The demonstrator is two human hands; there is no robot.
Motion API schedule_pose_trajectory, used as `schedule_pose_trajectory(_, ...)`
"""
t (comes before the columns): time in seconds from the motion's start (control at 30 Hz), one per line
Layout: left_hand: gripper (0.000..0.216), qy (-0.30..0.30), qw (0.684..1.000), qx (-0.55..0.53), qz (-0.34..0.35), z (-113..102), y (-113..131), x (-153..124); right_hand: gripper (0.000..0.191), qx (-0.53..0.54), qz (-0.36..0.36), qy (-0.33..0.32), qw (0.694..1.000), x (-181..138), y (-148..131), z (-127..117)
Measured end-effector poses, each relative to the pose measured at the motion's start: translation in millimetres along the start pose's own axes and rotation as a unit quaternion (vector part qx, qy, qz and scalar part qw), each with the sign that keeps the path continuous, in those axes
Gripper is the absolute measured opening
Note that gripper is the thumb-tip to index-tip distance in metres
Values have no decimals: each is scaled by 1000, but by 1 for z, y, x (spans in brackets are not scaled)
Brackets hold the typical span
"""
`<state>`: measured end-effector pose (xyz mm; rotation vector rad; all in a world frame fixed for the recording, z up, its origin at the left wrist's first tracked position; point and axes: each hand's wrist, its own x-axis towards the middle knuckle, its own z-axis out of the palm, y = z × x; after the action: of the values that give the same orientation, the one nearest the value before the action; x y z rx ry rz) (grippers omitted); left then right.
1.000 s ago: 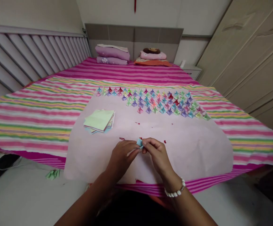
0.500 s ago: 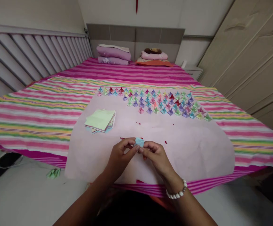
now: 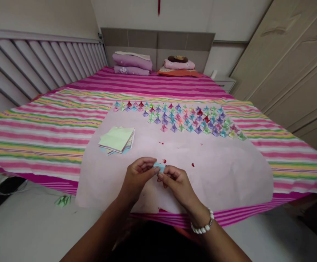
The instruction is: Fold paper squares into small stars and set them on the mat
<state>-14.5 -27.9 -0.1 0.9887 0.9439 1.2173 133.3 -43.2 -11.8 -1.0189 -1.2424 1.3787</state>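
My left hand (image 3: 136,176) and my right hand (image 3: 176,182) meet over a pale pink sheet (image 3: 229,171) spread on the bed. Both pinch a small light blue folded paper piece (image 3: 159,166) between their fingertips. A stack of pastel square papers (image 3: 117,140) with a light green top sheet lies to the left, beyond my left hand. Farther back, several small folded paper shapes (image 3: 180,118) in many colours stand in rows across the sheet. A white bead bracelet (image 3: 203,225) circles my right wrist.
The bed wears a pink, yellow and green striped cover (image 3: 38,127). Folded pillows (image 3: 132,63) and a plush toy (image 3: 178,60) sit at the headboard. A slatted rail (image 3: 38,65) runs along the left, wardrobe doors (image 3: 292,72) along the right. A green paper scrap (image 3: 62,200) lies on the floor.
Both hands have drawn slightly nearer to me with the blue piece and turned it between the fingertips. Nothing else has moved.
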Motion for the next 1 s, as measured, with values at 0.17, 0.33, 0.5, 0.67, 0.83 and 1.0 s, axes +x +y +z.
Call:
schedule_pose_trajectory(0.17, 53, -45, 998, -9, -50, -6, 3, 2, 27, -14, -6, -16, 1000, -2, 6, -2)
schedule_pose_trajectory(0.33, 20, -62, 996, 33, -55, -10, 4, 3, 27, -20, 0, -28, 999, -3, 10, -1)
schedule_pose_trajectory(0.5, 15, -33, 998, 21, -47, -7, -1, 2, 28, 3, 20, -32, 999, -3, 6, 1)
schedule_pose_trajectory(0.67, 24, -12, 998, 46, -45, -3, -5, 1, 30, 19, 12, -3, 1000, -2, 8, 0)
schedule_pose_trajectory(0.83, 16, -60, 993, 97, -22, 4, -4, -2, 35, 33, 19, 14, 999, -4, 9, 1)
schedule_pose_trajectory(1.0, 30, -43, 995, 93, 12, 8, -8, -4, 34, 33, 21, 15, 999, -7, 13, 5)
